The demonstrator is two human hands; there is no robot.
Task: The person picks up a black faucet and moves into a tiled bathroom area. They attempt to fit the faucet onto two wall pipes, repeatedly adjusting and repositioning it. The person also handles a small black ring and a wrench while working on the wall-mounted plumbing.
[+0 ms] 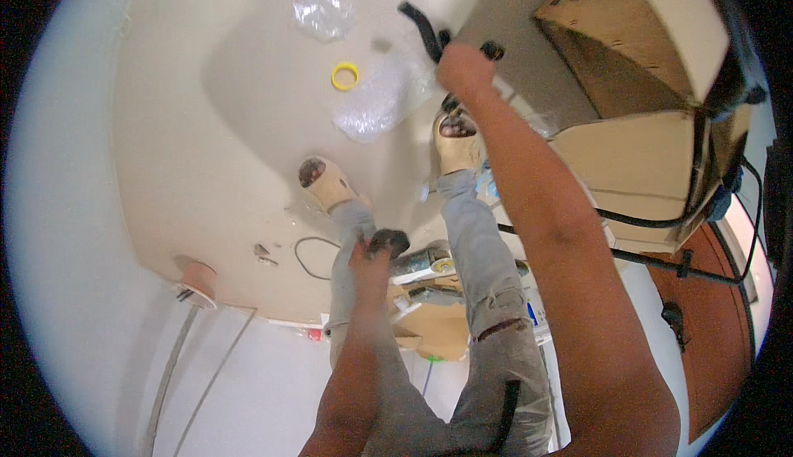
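My right hand (pixel 467 73) is stretched out ahead, over the floor beside the cardboard boxes. It is closed round a bent black strip (pixel 423 29), soft-looking and tube-like, whose ends stick out on both sides of the fist. Lower down, next to my left shin, my left hand (pixel 369 267) is closed on a rounded black piece (pixel 390 243); its exact kind I cannot make out. Left of my right hand, a yellow ring like a tape roll (pixel 345 77) lies on the floor, touching or close to crumpled clear plastic wrap (pixel 372 106).
More clear plastic (pixel 322 12) lies farther off. Open cardboard boxes (pixel 619 159) stand at the right, with black cables (pixel 652 219) beside them. A power tool (pixel 425 265) lies behind my legs. A pinkish bucket-shaped container (pixel 198 282) is at the left. My beige clogs (pixel 330 186) rest on the floor.
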